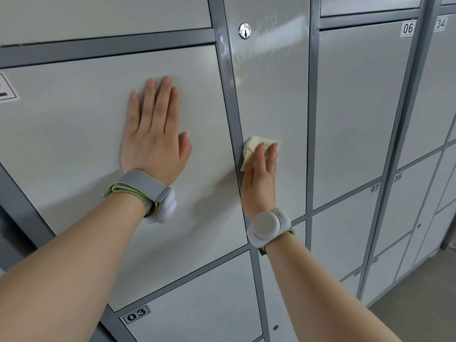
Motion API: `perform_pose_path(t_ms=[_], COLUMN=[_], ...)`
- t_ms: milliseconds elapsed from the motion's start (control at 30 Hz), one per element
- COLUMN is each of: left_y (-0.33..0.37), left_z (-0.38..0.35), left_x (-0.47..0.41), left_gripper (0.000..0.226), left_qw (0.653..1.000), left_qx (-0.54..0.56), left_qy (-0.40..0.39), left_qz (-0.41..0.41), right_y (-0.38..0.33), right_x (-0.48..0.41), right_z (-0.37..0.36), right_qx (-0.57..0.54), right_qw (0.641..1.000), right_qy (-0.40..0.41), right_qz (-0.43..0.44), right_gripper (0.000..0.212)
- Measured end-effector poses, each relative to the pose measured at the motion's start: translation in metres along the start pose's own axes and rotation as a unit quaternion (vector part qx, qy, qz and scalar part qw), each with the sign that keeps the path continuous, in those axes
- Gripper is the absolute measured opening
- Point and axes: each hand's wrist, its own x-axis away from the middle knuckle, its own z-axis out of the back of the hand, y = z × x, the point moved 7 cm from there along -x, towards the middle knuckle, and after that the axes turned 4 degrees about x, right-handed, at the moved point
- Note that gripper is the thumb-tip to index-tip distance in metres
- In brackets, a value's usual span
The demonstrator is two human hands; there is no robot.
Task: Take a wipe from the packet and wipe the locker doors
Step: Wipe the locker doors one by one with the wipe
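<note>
Right grip [262, 169] flat on crumpled wipe [252, 148]

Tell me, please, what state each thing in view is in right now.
Left hand: open, flat against the wide door.
Right hand: fingers straight, pressing the wipe on the narrow door.
Wipe: crumpled, near the narrow door's left edge.
Narrow door: shut, wet streaks on its upper part.
Wide door: shut.
Lock: no key in it.
Door 06: shut.
</note>
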Motion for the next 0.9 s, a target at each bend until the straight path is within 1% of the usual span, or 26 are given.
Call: perform_pose_path(t_ms=[133,267,367,467,533,600,733,833,900], left_y=[0.000,0.001,0.001,0.001,0.001,0.000,0.000,0.000,0.000], left_z=[0.001,0.001,0.000,0.000,0.000,0.000,0.001,0.001,0.001], left_x=[0.000,0.000,-0.001,-0.001,-0.001,0.000,-0.001,0.000,0.000], left_gripper=[0.064,0.064,0.064,0.064,0.065,0.065,0.065,0.065,0.065], left_qw=[1.000,1.000,1.000,1.000,1.000,1.000,1.000,1.000,1.000], left_qx=[0.001,0.002,-0.001,-0.001,-0.002,-0.003,0.003,0.005,0.000], left_qy=[0.005,0.006,0.004,0.001,0.002,0.003,0.006,0.005,0.005], left_qz=[0.000,0.002,0.002,0.003,0.002,0.003,0.001,0.003,0.002], right_y=[-0.035,-0.035,-0.015,0.005,0.003,-0.014,-0.040,-0.027,-0.007], right_x=[-0.025,-0.017,0.007,0.025,0.024,0.014,0.000,0.010,0.023], right_z=[0.003,-0.002,-0.010,-0.013,-0.012,-0.011,-0.012,-0.014,-0.018], right_qx=[-0.015,0.003,0.011,0.019,0.012,0.001,0.002,0.012,0.018], right_qw=[0.999,0.997,0.998,0.999,1.000,0.999,0.996,0.995,0.996], right_qy=[-0.004,0.010,0.002,-0.017,-0.020,-0.020,-0.028,-0.019,-0.027], right_qz=[0.040,0.074,0.067,0.031,0.019,0.028,0.081,0.098,0.079], right_gripper=[0.056,0.056,0.059,0.065,0.063,0.059,0.057,0.058,0.060])
